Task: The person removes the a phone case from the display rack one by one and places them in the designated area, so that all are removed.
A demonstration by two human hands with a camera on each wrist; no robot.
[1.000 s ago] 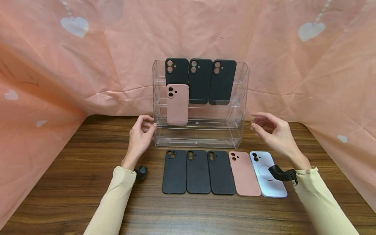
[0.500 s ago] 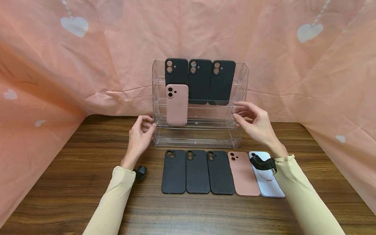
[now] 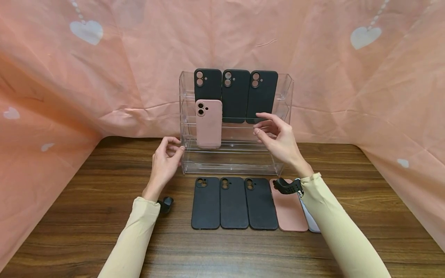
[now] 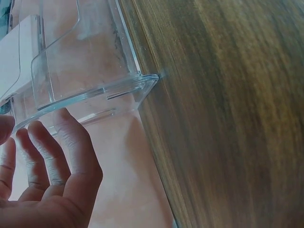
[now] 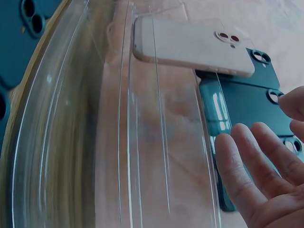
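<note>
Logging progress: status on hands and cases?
Left hand at clear rack's side. Right hand empty, before rack. Pink case racked. Right sleeve partly hides pale case.

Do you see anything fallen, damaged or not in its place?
Nothing stands out: four phone cases stand in the clear display rack; five more lie side by side in front. The right sleeve mostly hides the last.

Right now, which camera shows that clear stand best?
The head view: it takes in nearly the whole clear stand, with the right hand and phone cases covering parts. The left wrist view shows just one end; the right wrist view, a cropped close-up.
</note>
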